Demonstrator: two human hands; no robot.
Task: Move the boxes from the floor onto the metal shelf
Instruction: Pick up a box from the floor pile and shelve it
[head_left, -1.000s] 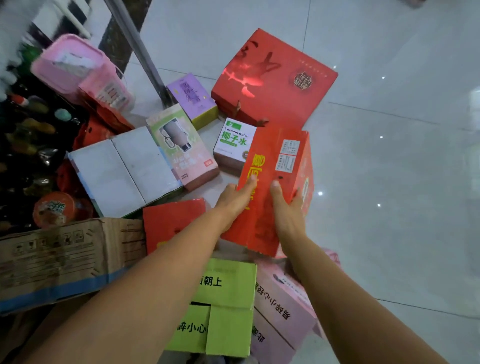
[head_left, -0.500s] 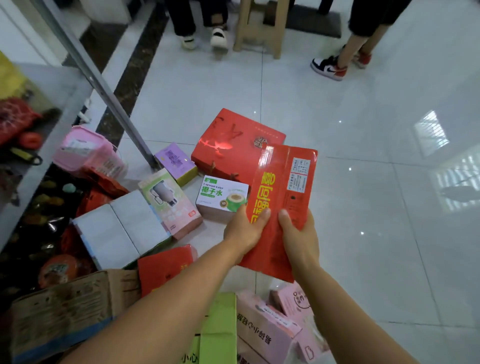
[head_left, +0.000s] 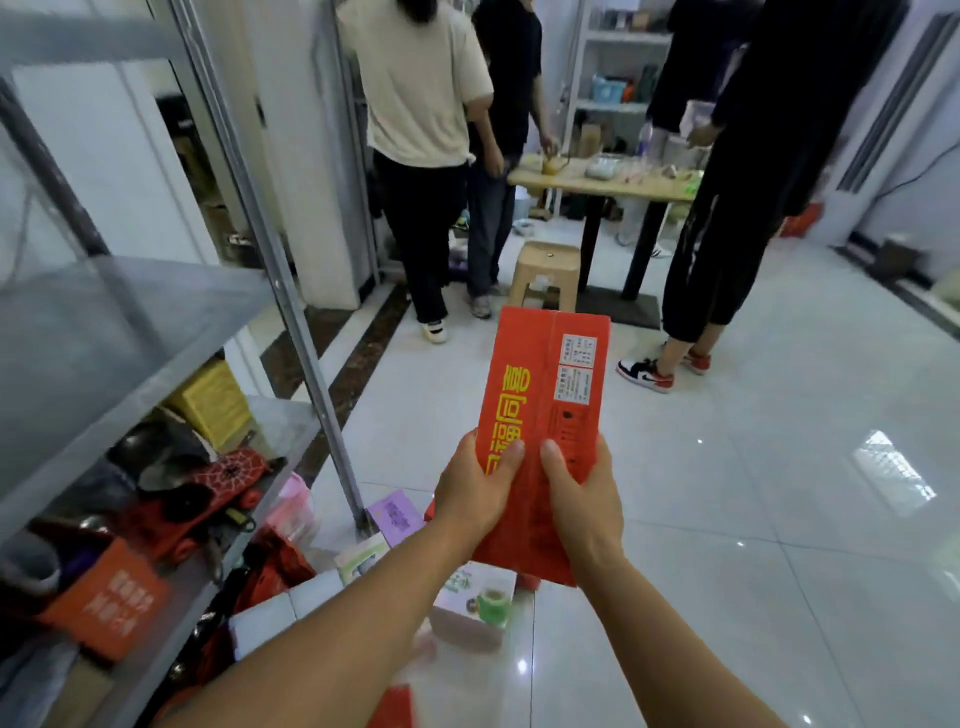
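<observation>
The metal shelf (head_left: 124, 332) is seen to the left, with a bare grey level. The red box (head_left: 545, 410) is held up off the floor (head_left: 753, 545), to the right of the shelf, its long side pointed away. Yellow writing and white labels are shown on it. Its near end is gripped by the left hand (head_left: 475, 496), nearer the shelf, and the right hand (head_left: 584, 501).

My forearms (head_left: 337, 623) are bare from the bottom edge of the frame up to the wrists. My left hand (head_left: 480, 499) and right hand (head_left: 584, 501), mid-frame, are bare too, with short, plain thumbnails (head_left: 514, 448).
</observation>
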